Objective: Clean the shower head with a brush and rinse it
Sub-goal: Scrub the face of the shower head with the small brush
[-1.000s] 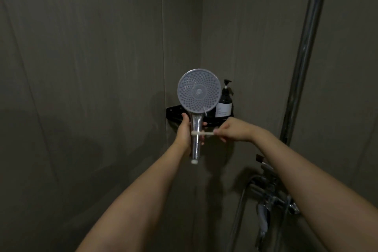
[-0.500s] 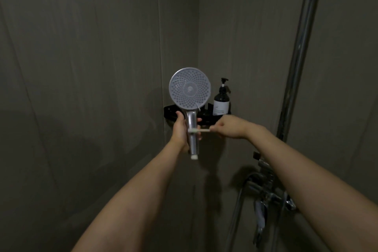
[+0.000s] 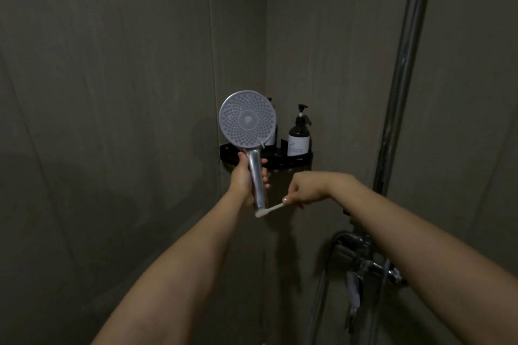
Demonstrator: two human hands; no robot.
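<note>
The shower head point(image 3: 247, 118) is round, grey and dotted with nozzles, and its face points toward me. Its chrome handle point(image 3: 258, 179) runs downward and my left hand point(image 3: 244, 176) grips it upright in front of the shower corner. My right hand point(image 3: 305, 187) pinches a small white brush point(image 3: 269, 209) by its handle. The brush slants down to the left, and its bristle end sits at the bottom tip of the chrome handle.
A black corner shelf point(image 3: 291, 160) behind the shower head carries a dark pump bottle point(image 3: 299, 136), and a second bottle is mostly hidden. A chrome riser pipe point(image 3: 403, 70) runs up the right wall. The mixer tap point(image 3: 364, 258) and hose hang below my right forearm.
My right hand has dropped and the brush has slid from the middle of the chrome handle down to its bottom end. The shower head has moved slightly left against the shelf.
</note>
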